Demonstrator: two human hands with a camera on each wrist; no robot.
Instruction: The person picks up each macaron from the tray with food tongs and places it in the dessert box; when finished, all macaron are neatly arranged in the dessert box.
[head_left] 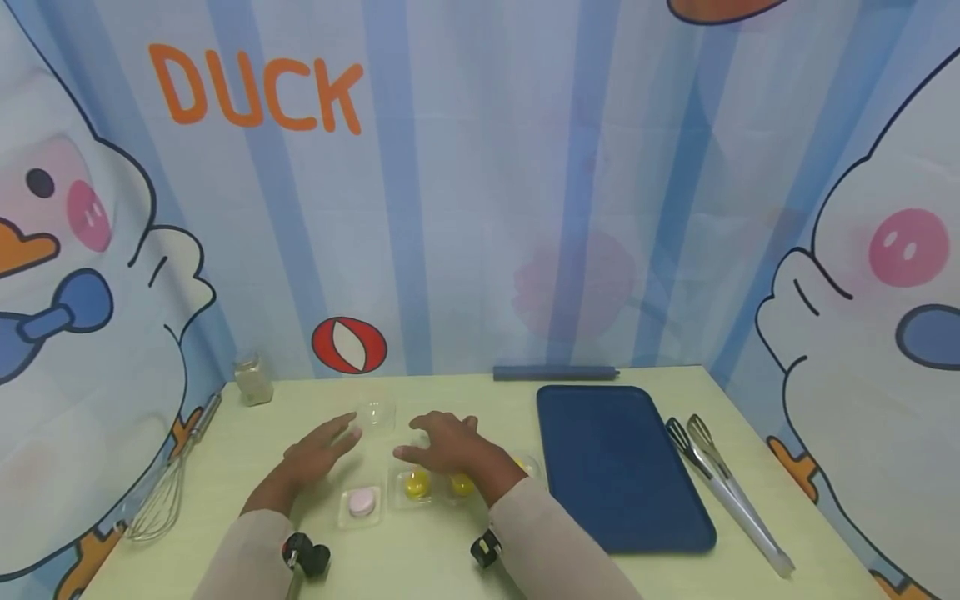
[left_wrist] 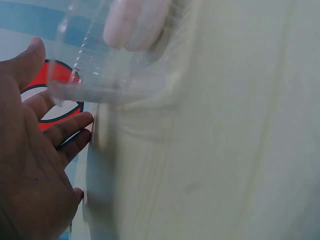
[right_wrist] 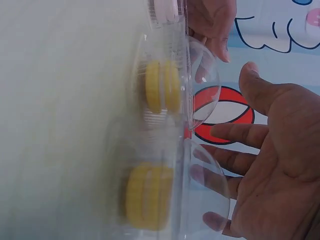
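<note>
My left hand (head_left: 318, 454) hovers open and flat over the pale green table (head_left: 420, 558), fingers spread, just left of a clear plastic dome (head_left: 375, 412). It holds nothing. In front of it a pink macaron (head_left: 362, 502) sits in a clear case (left_wrist: 100, 75), close beside the left hand (left_wrist: 30, 150). My right hand (head_left: 442, 446) is also open, palm down above two yellow macarons (head_left: 417, 484) in clear domed cases. In the right wrist view the right hand (right_wrist: 270, 165) stands apart from those yellow macarons (right_wrist: 161, 86), fingers straight and relaxed.
A dark blue tray (head_left: 615, 467) lies to the right, with metal tongs (head_left: 720, 479) beyond it near the table's right edge. A whisk (head_left: 161, 496) lies at the left edge, a small jar (head_left: 253, 379) at the back left, a blue rod (head_left: 555, 372) along the back.
</note>
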